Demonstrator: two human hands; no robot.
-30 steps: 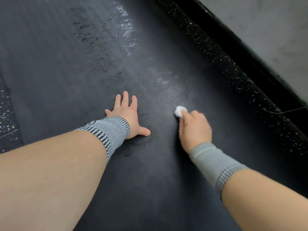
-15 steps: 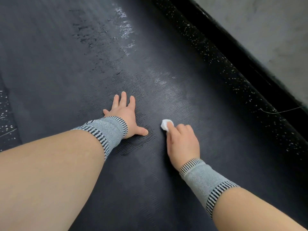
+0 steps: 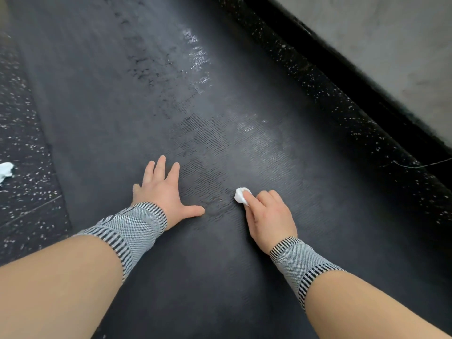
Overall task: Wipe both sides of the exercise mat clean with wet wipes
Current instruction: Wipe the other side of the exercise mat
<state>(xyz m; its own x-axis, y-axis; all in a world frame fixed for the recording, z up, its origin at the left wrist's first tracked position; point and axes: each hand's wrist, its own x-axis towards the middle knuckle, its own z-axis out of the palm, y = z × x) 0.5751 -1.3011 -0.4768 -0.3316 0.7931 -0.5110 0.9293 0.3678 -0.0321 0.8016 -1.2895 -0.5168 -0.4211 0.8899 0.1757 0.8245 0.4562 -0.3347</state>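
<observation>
The dark ribbed exercise mat (image 3: 117, 99) lies flat on the floor and fills most of the view, with shiny wet streaks up its middle. My left hand (image 3: 163, 192) presses flat on the mat, fingers spread. To its right, my right hand (image 3: 267, 216) is closed on a small balled white wet wipe (image 3: 241, 195), pushing it against the mat. Both wrists wear grey knitted bands.
Speckled black rubber floor (image 3: 22, 143) borders the mat on the left, where a crumpled white wipe (image 3: 5, 171) lies at the frame edge. A speckled strip and black baseboard (image 3: 342, 69) run along the right, below a grey wall (image 3: 391, 33).
My right hand has dragged the wipe left and toward me across the mat, closer to the left thumb. The left hand has stayed pressed in place.
</observation>
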